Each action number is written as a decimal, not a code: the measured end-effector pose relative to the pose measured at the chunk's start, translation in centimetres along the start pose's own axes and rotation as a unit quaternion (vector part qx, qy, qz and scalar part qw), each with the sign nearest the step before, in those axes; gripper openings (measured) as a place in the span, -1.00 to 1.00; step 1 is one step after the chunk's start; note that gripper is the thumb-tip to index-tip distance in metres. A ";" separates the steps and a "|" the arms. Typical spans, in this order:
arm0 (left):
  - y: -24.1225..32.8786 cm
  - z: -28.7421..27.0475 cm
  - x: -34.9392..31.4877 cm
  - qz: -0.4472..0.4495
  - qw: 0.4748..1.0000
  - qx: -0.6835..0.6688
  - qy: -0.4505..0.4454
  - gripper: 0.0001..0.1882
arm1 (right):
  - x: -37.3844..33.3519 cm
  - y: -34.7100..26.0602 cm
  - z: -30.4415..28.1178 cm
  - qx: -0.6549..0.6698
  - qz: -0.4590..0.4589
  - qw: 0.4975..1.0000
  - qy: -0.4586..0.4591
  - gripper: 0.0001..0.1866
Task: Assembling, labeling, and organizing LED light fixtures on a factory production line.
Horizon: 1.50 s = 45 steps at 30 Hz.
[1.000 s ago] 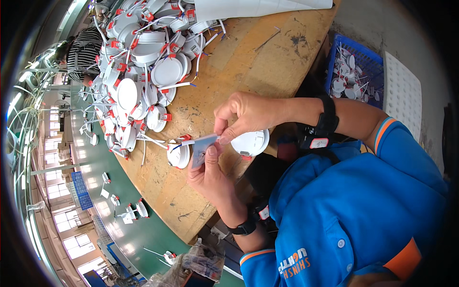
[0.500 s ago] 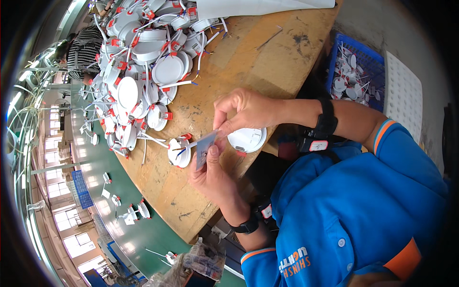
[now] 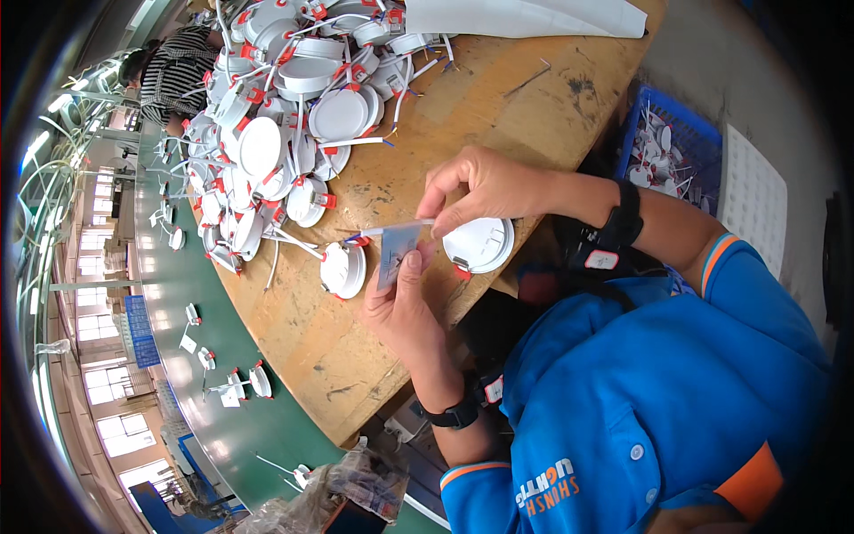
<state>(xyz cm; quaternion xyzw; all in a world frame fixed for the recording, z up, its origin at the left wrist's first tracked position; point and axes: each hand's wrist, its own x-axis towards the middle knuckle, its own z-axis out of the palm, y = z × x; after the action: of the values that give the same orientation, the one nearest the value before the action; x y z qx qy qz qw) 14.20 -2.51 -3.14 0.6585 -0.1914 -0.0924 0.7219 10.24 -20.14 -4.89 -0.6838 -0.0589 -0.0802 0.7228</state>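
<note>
While our left hand (image 3: 406,307) and right hand (image 3: 480,189) pinch the card (image 3: 396,251) over the table (image 3: 498,116), a slack grip could drop it.

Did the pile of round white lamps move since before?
No, the pile of round white lamps lies unmoved on the brown wooden table; only the camera's view shifted.

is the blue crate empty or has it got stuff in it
Not empty: white round pieces lie inside the blue crate. How full, I cannot tell.
</note>
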 end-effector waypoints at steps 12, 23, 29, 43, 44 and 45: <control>0.0 -0.3 0.4 -0.037 0.999 -0.013 0.014 -0.85 | 5.2 -5.8 1.3 -0.131 -0.054 0.986 -0.087 -0.73; 0.3 -1.2 -0.2 0.013 0.994 0.104 0.022 -0.77 | 6.9 -4.5 0.8 -0.169 -0.104 0.978 -0.058 -0.80; 0.6 -1.5 -0.1 0.027 0.992 0.125 0.011 -0.77 | 7.0 -4.8 0.6 -0.195 -0.109 0.972 -0.075 -0.78; 2.8 -0.1 2.4 -0.025 0.999 0.019 -0.024 -0.73 | 5.8 -7.6 0.7 -0.237 -0.051 0.967 -0.081 -0.75; 2.9 -0.1 2.5 -0.039 0.999 0.026 -0.024 -0.74 | 5.8 -7.8 0.8 -0.247 -0.044 0.964 -0.092 -0.75; 2.9 -0.2 2.6 -0.040 0.999 0.027 -0.024 -0.74 | 5.8 -8.0 0.9 -0.257 -0.036 0.960 -0.103 -0.75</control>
<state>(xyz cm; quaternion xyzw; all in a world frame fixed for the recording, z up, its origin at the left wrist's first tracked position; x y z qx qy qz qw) 16.30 -3.03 0.08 0.6826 -0.1848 -0.1313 0.6947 14.40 -19.90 4.11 -0.8484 -0.1352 -0.0478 0.5096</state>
